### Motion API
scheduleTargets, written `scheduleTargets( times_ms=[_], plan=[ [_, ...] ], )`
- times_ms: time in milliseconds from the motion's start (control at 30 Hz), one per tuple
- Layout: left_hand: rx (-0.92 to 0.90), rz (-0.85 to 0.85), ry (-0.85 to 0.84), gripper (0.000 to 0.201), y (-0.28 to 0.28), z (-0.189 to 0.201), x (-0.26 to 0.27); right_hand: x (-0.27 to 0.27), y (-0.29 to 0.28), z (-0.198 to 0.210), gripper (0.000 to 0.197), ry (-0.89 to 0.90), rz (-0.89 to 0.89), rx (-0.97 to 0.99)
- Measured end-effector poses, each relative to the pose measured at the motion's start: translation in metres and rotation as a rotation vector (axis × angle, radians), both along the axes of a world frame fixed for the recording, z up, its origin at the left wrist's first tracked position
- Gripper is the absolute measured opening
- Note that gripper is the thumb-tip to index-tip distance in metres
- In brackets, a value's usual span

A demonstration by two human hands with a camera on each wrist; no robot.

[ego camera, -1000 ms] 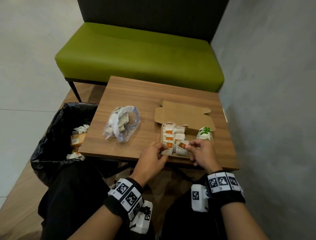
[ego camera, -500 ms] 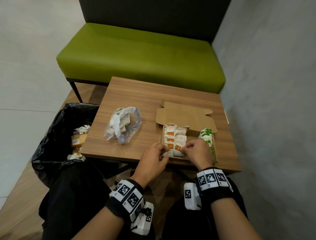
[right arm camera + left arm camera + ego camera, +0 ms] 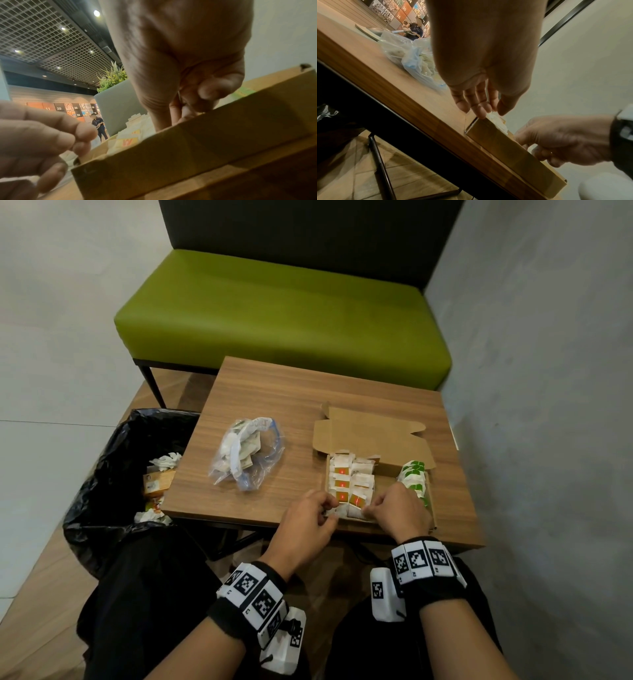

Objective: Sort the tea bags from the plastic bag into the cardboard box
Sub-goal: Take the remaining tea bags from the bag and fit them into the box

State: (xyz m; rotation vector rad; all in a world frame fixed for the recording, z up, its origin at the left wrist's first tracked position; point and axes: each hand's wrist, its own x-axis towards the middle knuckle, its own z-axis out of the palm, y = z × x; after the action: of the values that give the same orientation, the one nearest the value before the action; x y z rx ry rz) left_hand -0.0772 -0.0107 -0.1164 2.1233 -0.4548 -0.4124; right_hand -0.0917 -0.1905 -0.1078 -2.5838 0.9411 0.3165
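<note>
The open cardboard box (image 3: 375, 436) lies on the table's right half. Inside it, white tea bags with orange tags (image 3: 349, 479) fill the left rows and green-tagged tea bags (image 3: 414, 475) stand at the right. The clear plastic bag (image 3: 246, 453) with several tea bags lies to the left. My left hand (image 3: 330, 510) is at the box's near-left corner and pinches the edge of a white tea bag (image 3: 494, 119). My right hand (image 3: 368, 508) reaches over the near wall, thumb and fingers pinched on a tea bag in the near row; its fingertips (image 3: 181, 115) are hidden behind the wall.
The small wooden table (image 3: 308, 392) has a green bench (image 3: 281, 313) behind it and a grey wall (image 3: 548, 371) close on the right. A bin with a black liner (image 3: 102, 474) stands left of the table and holds paper scraps. My knees are under the near table edge.
My right hand has come left and down into the box's near row with the orange-tagged tea bag. The left hand has stayed at the near-left corner.
</note>
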Motion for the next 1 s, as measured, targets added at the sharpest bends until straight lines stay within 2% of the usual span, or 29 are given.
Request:
scheduleTargets(
  times_ms=[67,133,233,300,367,433,500,600,767,900,1000],
  plan=[
    [0.022,-0.03,-0.006,0.023,0.004,0.007,0.002,-0.002,-0.003,-0.001,0.019,-0.024,-0.013,0.029],
    [0.081,-0.006,-0.104,0.022,0.012,0.016,0.008,-0.005,-0.006,0.0,0.023,-0.071,-0.033,0.063],
    [0.23,0.229,-0.443,0.019,0.032,0.029,0.029,-0.012,-0.007,0.004,0.02,-0.129,-0.044,0.069],
    [0.361,0.383,-0.529,0.024,0.046,0.033,0.049,-0.017,-0.004,0.007,0.017,-0.154,-0.047,0.065],
    [0.498,0.403,-0.426,0.031,0.055,0.035,0.067,-0.02,0.003,0.01,0.014,-0.181,-0.045,0.053],
    [0.617,0.344,-0.288,0.037,0.06,0.031,0.081,-0.021,0.014,0.014,0.012,-0.206,-0.024,0.038],
    [0.649,0.313,-0.205,0.04,0.066,0.026,0.087,-0.021,0.026,0.018,0.012,-0.236,0.01,0.049],
    [0.562,0.317,-0.214,0.039,0.075,0.025,0.086,-0.018,0.045,0.022,0.01,-0.289,0.086,0.078],
    [0.344,0.364,-0.211,0.042,0.083,0.043,0.064,-0.007,0.075,0.03,0.016,-0.501,0.258,0.199],
    [0.179,0.273,-0.183,0.044,0.09,0.044,0.043,0.006,0.096,0.034,0.025,-0.586,0.248,0.401],
    [0.08,0.18,-0.147,0.046,0.097,0.04,0.03,0.013,0.105,0.036,0.032,-0.554,0.209,0.408]
  ],
)
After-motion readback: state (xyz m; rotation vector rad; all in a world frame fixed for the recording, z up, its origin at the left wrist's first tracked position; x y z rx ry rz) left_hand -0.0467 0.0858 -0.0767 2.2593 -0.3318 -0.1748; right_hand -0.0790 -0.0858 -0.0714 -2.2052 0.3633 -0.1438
